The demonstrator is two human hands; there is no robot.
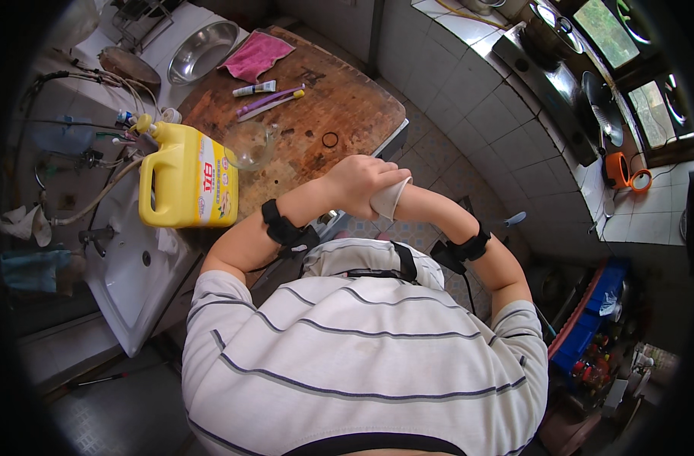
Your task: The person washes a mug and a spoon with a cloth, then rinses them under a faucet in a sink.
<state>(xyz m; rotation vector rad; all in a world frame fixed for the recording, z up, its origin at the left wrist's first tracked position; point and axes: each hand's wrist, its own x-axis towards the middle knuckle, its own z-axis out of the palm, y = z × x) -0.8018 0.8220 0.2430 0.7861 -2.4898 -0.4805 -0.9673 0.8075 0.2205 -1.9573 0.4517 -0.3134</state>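
My left hand (pixel 361 181) grips a white cup-like thing (pixel 388 200) just beyond the edge of a worn wooden tabletop, fingers over its rim. My right wrist (pixel 410 203) meets its open side; the right hand itself is hidden, so its hold cannot be told. On the tabletop (pixel 358 97) are a thin dark ring (pixel 329 139), a clear glass vessel (pixel 250 147), a purple toothbrush (pixel 270 101), a white toothbrush with a yellow end (pixel 272 106), a tube (pixel 254 88) and a pink cloth (pixel 258 57). A yellow detergent jug (pixel 178 176) stands at the left.
A white sink (pixel 133 296) with a tap (pixel 97 236) and hoses lies left. A metal basin (pixel 204 52) stands behind it. Along the right wall are a gas stove (pixel 543 91), a wok (pixel 603 108), an orange container (pixel 616 170) and a blue crate (pixel 592 313).
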